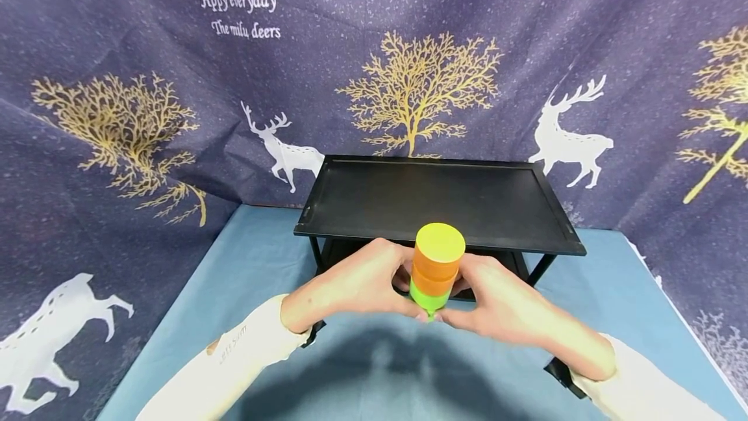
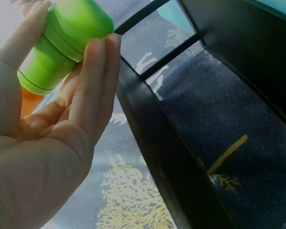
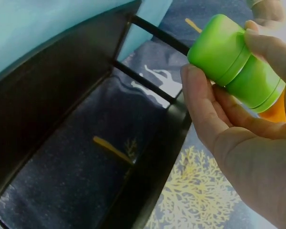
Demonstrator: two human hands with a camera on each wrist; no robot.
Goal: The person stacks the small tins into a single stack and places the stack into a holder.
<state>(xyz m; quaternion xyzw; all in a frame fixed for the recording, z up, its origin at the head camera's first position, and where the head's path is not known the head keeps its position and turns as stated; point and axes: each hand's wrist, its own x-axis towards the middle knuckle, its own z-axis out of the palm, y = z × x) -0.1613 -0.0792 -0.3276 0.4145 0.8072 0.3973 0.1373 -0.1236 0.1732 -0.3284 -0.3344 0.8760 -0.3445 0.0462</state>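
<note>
Both hands hold a stack of coloured cup-like pieces (image 1: 435, 271) upright in front of the black rack, above the blue cloth. Its round yellow top faces up, with orange below and bright green at the bottom. My left hand (image 1: 368, 281) grips the stack's left side between thumb and fingers. Opposite it, my right hand (image 1: 505, 301) grips the right side. In the left wrist view the green pieces (image 2: 78, 31) lie between thumb and fingertips, partly covering an orange one. The right wrist view shows the green pieces (image 3: 224, 50) pinched likewise; the yellow top is hidden there.
A two-level black rack (image 1: 426, 200) stands behind the hands on a blue cloth (image 1: 263, 239). Its lower shelf is mostly hidden by the hands. A dark curtain (image 1: 315, 70) printed with deer and trees hangs at the back and sides.
</note>
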